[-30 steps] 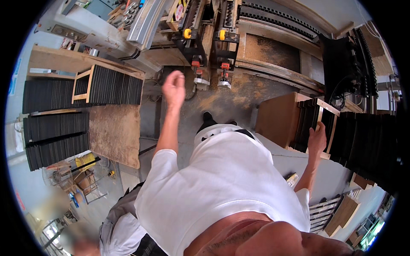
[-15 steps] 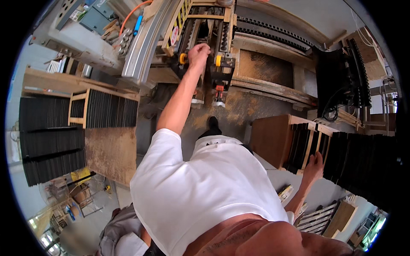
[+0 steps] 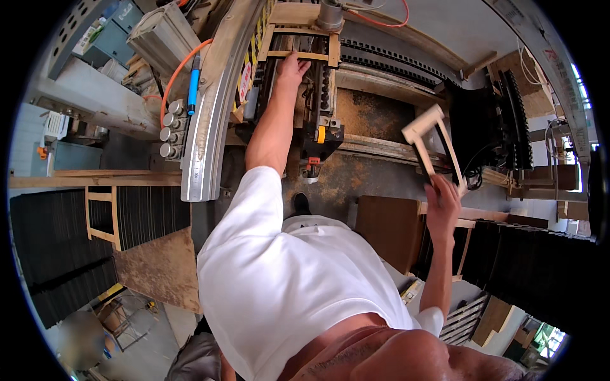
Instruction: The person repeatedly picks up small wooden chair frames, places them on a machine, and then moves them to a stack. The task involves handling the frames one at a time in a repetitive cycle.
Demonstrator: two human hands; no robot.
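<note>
My left hand (image 3: 293, 68) reaches into the machine ahead, over its narrow track. Its fingers are stretched out and apart, with the tips at the near bar of a light wooden frame (image 3: 333, 49) lying across the track. Whether they press on that bar or only rest beside it is unclear. At the right, my right hand (image 3: 443, 200) is closed on the near end of another rectangular wooden frame (image 3: 422, 125), held tilted in the air above the floor. The frame has pale bars and dark inner edges.
On the left, black stacked panels (image 3: 152, 216) stand behind a wooden frame beside a worn brown board (image 3: 159, 267). More black panels (image 3: 515, 254) adjoin a brown box (image 3: 387, 232) on the right. A metal rail (image 3: 206, 146) borders the machine. Behind me is another person (image 3: 197, 359).
My right hand has risen from the right-hand stack, now carrying a wooden frame forward. My left hand has moved farther along the track, its fingers straightening toward the frame there.
</note>
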